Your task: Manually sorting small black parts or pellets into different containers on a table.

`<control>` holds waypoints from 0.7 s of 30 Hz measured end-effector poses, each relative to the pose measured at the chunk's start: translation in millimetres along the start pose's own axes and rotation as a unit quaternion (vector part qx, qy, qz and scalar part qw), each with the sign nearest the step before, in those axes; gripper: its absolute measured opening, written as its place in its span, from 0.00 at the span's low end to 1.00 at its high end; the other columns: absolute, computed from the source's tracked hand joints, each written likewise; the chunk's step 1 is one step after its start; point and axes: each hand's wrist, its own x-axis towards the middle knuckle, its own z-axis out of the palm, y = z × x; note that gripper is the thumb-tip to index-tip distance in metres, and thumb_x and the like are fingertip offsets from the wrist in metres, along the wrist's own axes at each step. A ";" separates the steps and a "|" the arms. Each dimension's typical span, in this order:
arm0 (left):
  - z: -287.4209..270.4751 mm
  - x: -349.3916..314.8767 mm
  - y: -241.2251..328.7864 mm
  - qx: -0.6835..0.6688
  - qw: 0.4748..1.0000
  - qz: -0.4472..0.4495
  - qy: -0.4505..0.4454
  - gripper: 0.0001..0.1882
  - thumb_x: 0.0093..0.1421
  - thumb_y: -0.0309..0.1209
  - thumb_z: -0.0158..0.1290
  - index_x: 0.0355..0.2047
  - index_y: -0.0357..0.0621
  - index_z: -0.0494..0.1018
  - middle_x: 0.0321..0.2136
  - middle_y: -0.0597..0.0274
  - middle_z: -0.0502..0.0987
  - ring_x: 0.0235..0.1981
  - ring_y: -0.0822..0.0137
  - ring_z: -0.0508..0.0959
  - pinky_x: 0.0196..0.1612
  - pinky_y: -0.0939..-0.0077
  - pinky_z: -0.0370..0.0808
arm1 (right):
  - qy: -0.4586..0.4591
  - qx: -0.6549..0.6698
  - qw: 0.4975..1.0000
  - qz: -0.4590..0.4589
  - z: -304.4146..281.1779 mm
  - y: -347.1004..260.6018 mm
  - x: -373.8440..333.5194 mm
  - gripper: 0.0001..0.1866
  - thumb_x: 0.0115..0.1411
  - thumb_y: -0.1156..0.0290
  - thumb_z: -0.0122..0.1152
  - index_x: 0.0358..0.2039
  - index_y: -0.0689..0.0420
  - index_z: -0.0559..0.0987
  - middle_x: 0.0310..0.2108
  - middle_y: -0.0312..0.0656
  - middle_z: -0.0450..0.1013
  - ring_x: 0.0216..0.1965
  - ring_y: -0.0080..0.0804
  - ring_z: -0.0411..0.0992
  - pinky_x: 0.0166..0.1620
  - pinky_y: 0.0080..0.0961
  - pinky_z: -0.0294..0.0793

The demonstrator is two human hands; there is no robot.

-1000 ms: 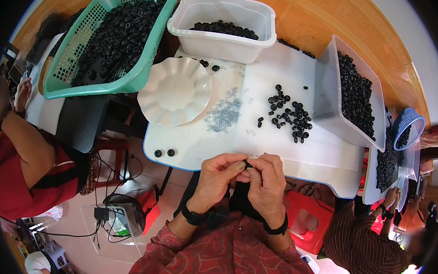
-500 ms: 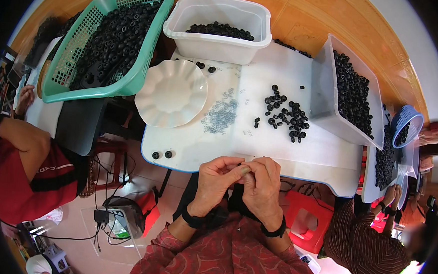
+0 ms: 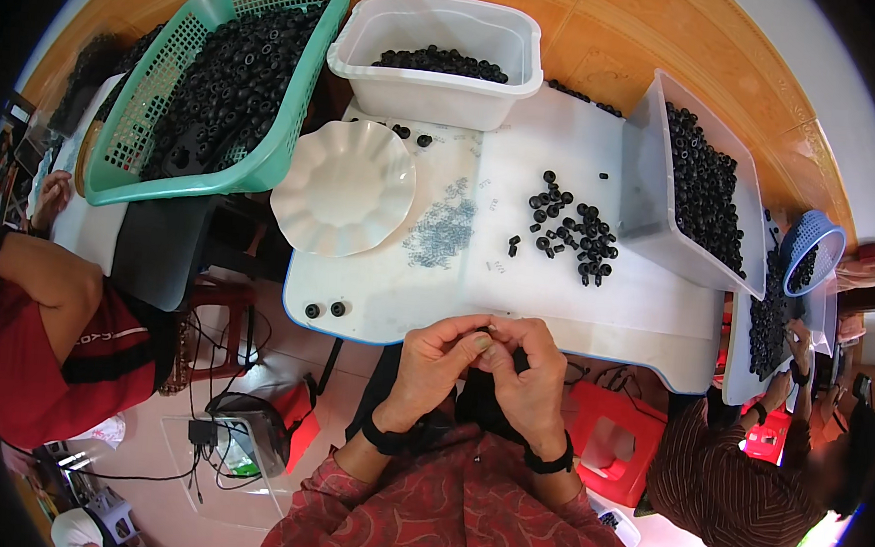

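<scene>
At the table's near edge my left hand (image 3: pixel 436 362) and my right hand (image 3: pixel 529 381) meet, thumbs and fingers pinched together. A small black part (image 3: pixel 487 330) shows between the fingertips, mostly hidden by them. Beyond my hands, a loose group of small black ring-shaped parts (image 3: pixel 588 235) lies on the white table (image 3: pixel 535 315). Two more black parts (image 3: pixel 325 310) sit apart near the left front corner. A pale scalloped plate (image 3: pixel 344 193) rests on the left side of the table.
A green basket (image 3: pixel 281 129) of black parts stands at far left. A white tub (image 3: pixel 428 97) at the back and a translucent bin (image 3: pixel 652 201) at right hold more. Co-workers sit on both sides; a red stool (image 3: pixel 612 445) is at my right.
My fingers have shifted around the small part, the right hand's fingers now more curled and the part showing dark between the tips. The co-worker at right has moved a hand toward the black parts.
</scene>
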 end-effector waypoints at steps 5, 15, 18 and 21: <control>-1.9 2.5 2.6 -0.102 0.994 -0.003 -0.029 0.14 0.66 0.25 0.51 0.50 0.33 0.74 0.37 0.59 0.80 0.33 0.74 0.80 0.36 0.83 0.79 | 0.042 0.065 0.997 -0.010 1.6 0.3 -0.9 0.09 0.58 0.81 0.60 0.41 0.61 0.76 0.37 0.42 0.72 0.33 0.29 0.72 0.40 0.26 0.73; -1.9 -2.7 11.0 -0.154 0.987 0.003 -0.044 0.12 0.66 0.25 0.50 0.47 0.33 0.74 0.32 0.62 0.76 0.31 0.74 0.75 0.36 0.78 0.77 | -0.055 0.096 0.994 0.006 23.4 -4.9 -2.4 0.27 0.59 0.65 0.65 0.54 0.65 0.67 0.28 0.37 0.66 0.26 0.22 0.64 0.30 0.20 0.66; -3.5 -0.4 3.7 -0.175 0.983 0.024 -0.044 0.11 0.66 0.27 0.51 0.46 0.33 0.75 0.30 0.65 0.75 0.28 0.75 0.72 0.33 0.81 0.74 | -0.048 0.108 0.993 0.017 28.4 -4.5 -2.6 0.30 0.58 0.62 0.67 0.55 0.65 0.67 0.26 0.35 0.65 0.24 0.19 0.62 0.28 0.19 0.65; -2.6 -0.2 5.2 -0.193 0.979 0.034 -0.050 0.12 0.65 0.27 0.52 0.46 0.33 0.74 0.29 0.68 0.72 0.28 0.77 0.71 0.34 0.83 0.72 | -0.026 0.130 0.991 -0.002 34.7 -3.6 0.8 0.30 0.57 0.63 0.68 0.54 0.65 0.68 0.28 0.38 0.70 0.27 0.20 0.67 0.32 0.19 0.70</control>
